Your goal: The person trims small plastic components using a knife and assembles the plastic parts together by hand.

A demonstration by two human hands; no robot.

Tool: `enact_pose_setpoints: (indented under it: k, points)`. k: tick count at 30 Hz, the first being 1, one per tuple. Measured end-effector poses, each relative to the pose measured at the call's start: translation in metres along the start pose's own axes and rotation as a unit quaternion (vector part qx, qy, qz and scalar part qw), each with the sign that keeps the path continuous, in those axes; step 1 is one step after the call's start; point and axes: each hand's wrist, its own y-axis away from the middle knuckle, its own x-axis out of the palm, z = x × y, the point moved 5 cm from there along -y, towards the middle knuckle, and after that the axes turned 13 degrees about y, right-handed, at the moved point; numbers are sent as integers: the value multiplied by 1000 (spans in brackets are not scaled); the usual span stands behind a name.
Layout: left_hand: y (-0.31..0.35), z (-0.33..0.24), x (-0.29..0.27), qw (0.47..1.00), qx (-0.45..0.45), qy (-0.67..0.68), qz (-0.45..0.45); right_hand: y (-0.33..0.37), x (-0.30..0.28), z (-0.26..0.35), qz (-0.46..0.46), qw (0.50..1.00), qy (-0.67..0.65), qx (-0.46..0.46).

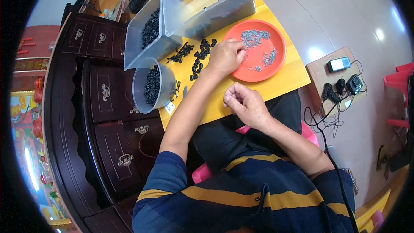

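My left hand [226, 56] reaches over the left rim of a round orange plate [250, 74], fingers pinched together; what they hold, if anything, is too small to make out. Small grey metal pins [255, 38] lie on the plate in several loose groups. Closer to my body, my right hand [248, 105] is closed above the table's near edge, thumb against curled fingers, its contents hidden. Left of my left hand, black ring-shaped parts [196, 67] are scattered on the yellow table [281, 72], beside a pile of slim black stem-like parts [183, 52].
Two clear bins [206, 16] [137, 45] and a round clear tub [165, 87] hold black parts. A dark wooden cabinet [113, 73] stands at the left. Right of the table, a low wooden stand [319, 70] carries a small device, chargers and tangled cables.
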Motion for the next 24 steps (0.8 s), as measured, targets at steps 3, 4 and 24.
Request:
enact_pose_setpoints:
  k: [3,4,24]
  points:
    - [-3,-2,0,999,25,4,-22,0,0,0,-6,1000,3,-5]
    - [-4,-1,0,999,34,2,-22,0,1,0,-4,1000,4,-5]
    - [-16,-12,5,998,-29,-41,25,0,3,-5,-2,1000,-25,-10]
